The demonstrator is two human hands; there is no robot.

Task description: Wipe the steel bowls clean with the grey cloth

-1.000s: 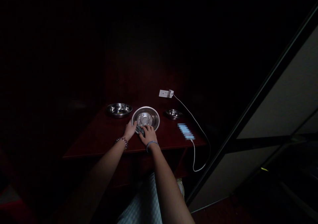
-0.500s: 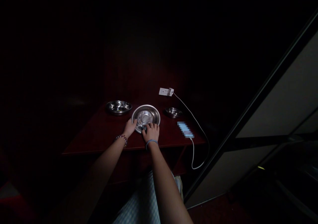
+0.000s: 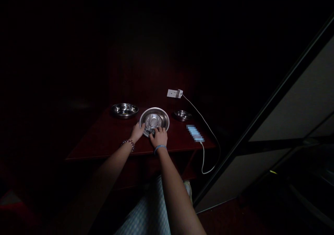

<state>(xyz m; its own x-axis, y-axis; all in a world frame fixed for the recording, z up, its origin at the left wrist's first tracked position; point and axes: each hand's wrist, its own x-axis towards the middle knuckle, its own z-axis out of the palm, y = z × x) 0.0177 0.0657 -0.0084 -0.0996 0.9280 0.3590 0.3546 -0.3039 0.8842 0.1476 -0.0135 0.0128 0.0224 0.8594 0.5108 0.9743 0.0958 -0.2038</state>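
A steel bowl [image 3: 156, 116] stands in the middle of a dark red table [image 3: 104, 141]. My left hand [image 3: 137, 131] grips the bowl's near left rim, fingers curled over it. My right hand [image 3: 158, 137] rests on the near rim, its fingers pressed on a small dark cloth [image 3: 151, 133] inside the bowl. A beaded bracelet is on my left wrist and a blue band on my right.
A second steel bowl [image 3: 125, 110] sits at the left, a smaller steel bowl [image 3: 182, 115] at the right. A phone [image 3: 195, 133] lies near the right edge, its white cable [image 3: 208, 148] running to a wall charger [image 3: 174, 93]. A dark-framed panel [image 3: 287, 103] stands at the right.
My right hand and the cloth have moved from the near left rim farther into the bowl. My left hand has stayed on the rim.
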